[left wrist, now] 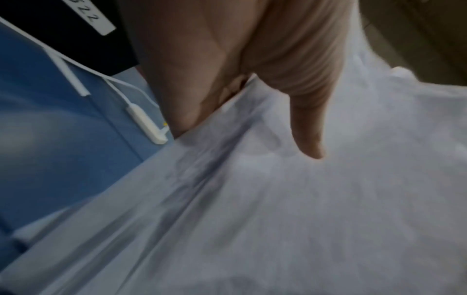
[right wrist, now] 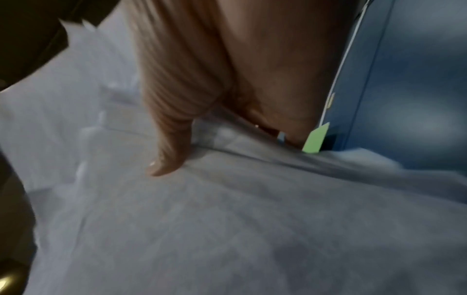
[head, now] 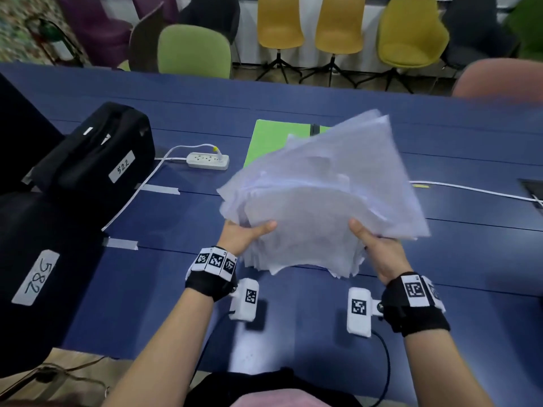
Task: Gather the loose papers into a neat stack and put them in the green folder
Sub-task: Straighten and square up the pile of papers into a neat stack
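A thick, uneven bundle of white papers (head: pixel 323 195) hangs tilted above the blue table (head: pixel 176 274), its sheets fanned out and blurred. My left hand (head: pixel 246 235) grips its near left edge, thumb on top, fingers hidden underneath. My right hand (head: pixel 376 248) grips the near right edge the same way. The wrist views show each thumb pressed on the papers (left wrist: pixel 303 199) (right wrist: pixel 227 219): left hand (left wrist: pixel 252 79), right hand (right wrist: pixel 215 79). The green folder (head: pixel 273 142) lies flat on the table behind the bundle, mostly covered by it; a corner of the green folder (right wrist: pixel 316 137) shows in the right wrist view.
Two black cases sit on the left, one labelled 522 (head: pixel 97 154), one labelled 582 (head: pixel 35 274). A white power strip (head: pixel 208 160) with its cable lies left of the folder. Another white cable (head: pixel 476 192) runs off right. Coloured chairs (head: pixel 338 24) line the table's far side.
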Action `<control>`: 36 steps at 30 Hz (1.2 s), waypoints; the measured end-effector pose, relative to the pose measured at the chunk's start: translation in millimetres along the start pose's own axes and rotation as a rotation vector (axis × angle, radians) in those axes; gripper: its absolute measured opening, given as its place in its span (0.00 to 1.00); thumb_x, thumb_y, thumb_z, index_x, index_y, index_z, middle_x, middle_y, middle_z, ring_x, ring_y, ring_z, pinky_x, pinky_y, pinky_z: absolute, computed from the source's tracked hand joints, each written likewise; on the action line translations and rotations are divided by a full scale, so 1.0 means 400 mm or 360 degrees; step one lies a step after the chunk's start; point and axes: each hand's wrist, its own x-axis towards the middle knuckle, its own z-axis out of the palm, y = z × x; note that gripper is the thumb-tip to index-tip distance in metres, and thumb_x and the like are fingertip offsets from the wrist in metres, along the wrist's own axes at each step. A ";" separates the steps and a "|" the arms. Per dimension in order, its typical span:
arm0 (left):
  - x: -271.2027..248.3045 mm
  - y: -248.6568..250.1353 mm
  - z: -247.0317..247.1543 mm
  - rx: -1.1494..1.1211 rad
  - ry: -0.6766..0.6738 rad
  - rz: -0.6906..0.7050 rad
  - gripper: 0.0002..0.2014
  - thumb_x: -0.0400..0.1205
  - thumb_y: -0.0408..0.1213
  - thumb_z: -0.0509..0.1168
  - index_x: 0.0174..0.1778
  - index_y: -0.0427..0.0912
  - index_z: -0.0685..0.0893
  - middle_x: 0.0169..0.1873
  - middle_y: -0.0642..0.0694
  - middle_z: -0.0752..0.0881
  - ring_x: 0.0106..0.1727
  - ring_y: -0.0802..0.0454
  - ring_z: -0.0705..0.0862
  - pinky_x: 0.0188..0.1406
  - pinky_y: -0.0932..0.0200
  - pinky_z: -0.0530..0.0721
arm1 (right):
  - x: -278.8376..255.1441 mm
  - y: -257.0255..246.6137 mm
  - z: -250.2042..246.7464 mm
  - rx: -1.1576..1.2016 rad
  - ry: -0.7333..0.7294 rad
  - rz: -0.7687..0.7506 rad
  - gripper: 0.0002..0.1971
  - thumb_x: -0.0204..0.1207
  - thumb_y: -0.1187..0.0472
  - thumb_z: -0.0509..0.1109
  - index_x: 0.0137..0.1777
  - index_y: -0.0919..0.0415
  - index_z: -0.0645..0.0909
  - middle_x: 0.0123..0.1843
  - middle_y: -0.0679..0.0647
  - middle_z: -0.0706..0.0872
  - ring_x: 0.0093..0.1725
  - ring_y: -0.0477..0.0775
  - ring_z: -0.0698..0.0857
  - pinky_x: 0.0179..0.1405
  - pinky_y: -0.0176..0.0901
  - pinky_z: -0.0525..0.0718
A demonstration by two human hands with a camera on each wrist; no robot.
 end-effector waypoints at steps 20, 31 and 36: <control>0.035 -0.032 0.020 0.0294 -0.0105 -0.0211 0.34 0.58 0.45 0.84 0.58 0.35 0.85 0.54 0.45 0.89 0.56 0.49 0.87 0.60 0.56 0.83 | 0.043 -0.140 -0.062 0.0208 0.0744 -0.0981 0.08 0.80 0.61 0.65 0.45 0.49 0.84 0.35 0.37 0.88 0.41 0.44 0.84 0.50 0.47 0.84; 0.025 -0.021 0.025 0.0079 -0.0247 -0.0152 0.18 0.62 0.30 0.82 0.43 0.48 0.87 0.48 0.48 0.91 0.51 0.54 0.89 0.57 0.57 0.85 | 0.054 -0.151 -0.049 -0.0252 0.0739 -0.1340 0.11 0.82 0.64 0.60 0.47 0.53 0.84 0.35 0.30 0.83 0.40 0.39 0.79 0.46 0.35 0.78; 0.039 -0.014 0.025 0.0025 -0.0266 -0.0058 0.21 0.65 0.24 0.79 0.50 0.48 0.85 0.52 0.46 0.89 0.53 0.52 0.88 0.59 0.55 0.85 | 0.067 -0.138 -0.074 -0.0454 0.0798 -0.1307 0.12 0.81 0.67 0.58 0.49 0.66 0.85 0.31 0.27 0.80 0.34 0.29 0.73 0.37 0.27 0.73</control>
